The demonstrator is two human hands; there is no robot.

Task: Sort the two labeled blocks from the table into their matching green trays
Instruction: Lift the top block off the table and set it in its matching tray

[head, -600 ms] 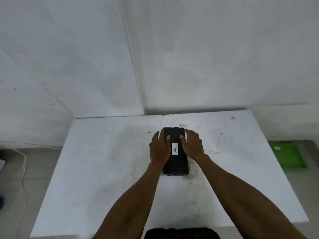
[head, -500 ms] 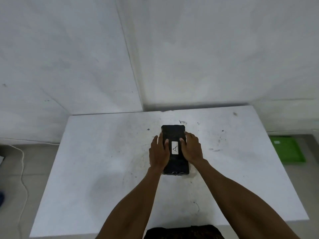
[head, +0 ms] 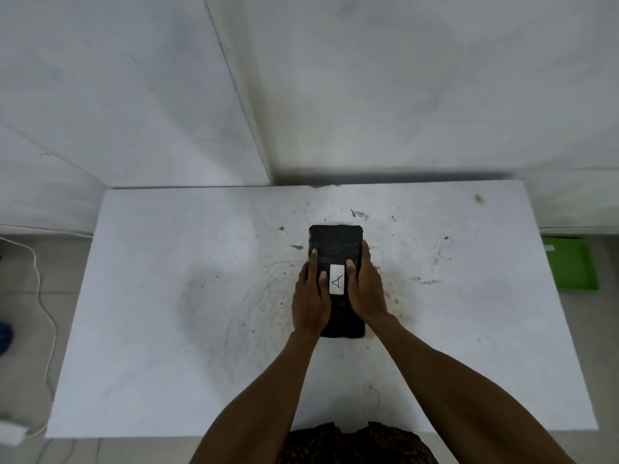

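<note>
A black block (head: pixel 336 249) lay lengthwise on the white table (head: pixel 167 296), its far end reaching out beyond the fingertips and its near end sitting just under the wrists. The left hand (head: pixel 310 301) pressed against the block's left side, fingers curled onto the top face, thumb resting just beside the white label (head: pixel 336 279) marked "A". The right hand (head: pixel 366 289) mirrored it on the right side, fingers running along the edge and thumb laid on top, touching the label's other side. Both hands were partly closed around the block, clasping it between them; whether it was lifted clear of the table could not be told. The label sat between the two thumbs. Well off to the right of the right hand, past the table's edge and lower down on the floor, lay a green tray (head: pixel 569 266).
</note>
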